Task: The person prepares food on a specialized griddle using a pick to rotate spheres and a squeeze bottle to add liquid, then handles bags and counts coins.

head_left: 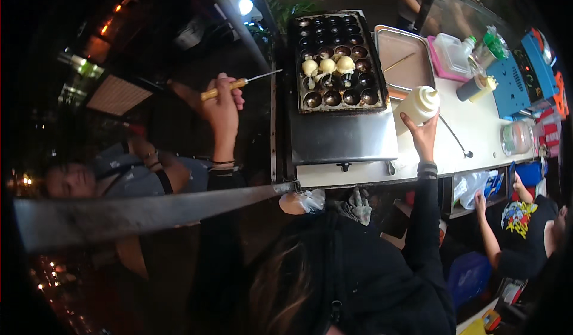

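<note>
— Holding what, on the left?

— Left hand [222, 105], grip closed round a pick [239, 85]: yellow handle, thin metal spike, long axis near level, tip pointing right toward the griddle [336, 60].

— And the right?

— Right hand [421, 133] wraps a white squeeze bottle [418, 105], upright on the pale surface [477, 126], just beside the griddle (dark round wells, three pale dough balls [327, 66]).

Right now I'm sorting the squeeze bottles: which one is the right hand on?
The big white squeeze bottle beside the griddle pan; the right hand grips its base. The smaller yellow-capped bottle lies untouched farther right.
</note>
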`<state>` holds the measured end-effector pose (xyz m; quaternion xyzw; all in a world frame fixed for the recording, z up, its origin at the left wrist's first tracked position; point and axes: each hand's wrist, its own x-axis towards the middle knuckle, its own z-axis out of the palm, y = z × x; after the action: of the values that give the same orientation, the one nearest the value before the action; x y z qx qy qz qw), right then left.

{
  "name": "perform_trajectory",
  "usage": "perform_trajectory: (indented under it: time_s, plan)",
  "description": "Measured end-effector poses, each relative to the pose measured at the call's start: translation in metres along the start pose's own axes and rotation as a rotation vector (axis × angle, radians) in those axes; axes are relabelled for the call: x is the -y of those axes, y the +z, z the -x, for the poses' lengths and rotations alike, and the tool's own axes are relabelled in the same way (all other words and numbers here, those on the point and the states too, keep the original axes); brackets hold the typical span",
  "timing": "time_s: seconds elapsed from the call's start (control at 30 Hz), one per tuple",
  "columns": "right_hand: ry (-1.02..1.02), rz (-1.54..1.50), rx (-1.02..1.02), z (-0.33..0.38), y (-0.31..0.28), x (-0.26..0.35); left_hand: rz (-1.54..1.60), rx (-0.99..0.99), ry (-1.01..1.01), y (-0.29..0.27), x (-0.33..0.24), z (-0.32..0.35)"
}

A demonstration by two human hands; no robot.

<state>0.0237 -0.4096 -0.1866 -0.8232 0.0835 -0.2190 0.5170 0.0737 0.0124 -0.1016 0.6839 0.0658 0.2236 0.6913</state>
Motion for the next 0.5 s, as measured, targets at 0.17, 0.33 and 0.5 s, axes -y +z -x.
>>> perform_trajectory:
  time_s: [0.17, 0.33, 0.5]
  plan:
    - [0.024, -0.042, -0.012, -0.002, 0.008, 0.001, -0.075, 0.036, -0.016, 0.024, -0.003, -0.01]
    - [0.043, -0.028, -0.028, 0.001, 0.011, 0.002, -0.084, 0.04, -0.091, 0.033, 0.007, -0.017]
    - [0.075, 0.01, 0.017, 0.0, 0.012, -0.01, -0.143, 0.115, -0.086, 0.041, 0.009, -0.018]
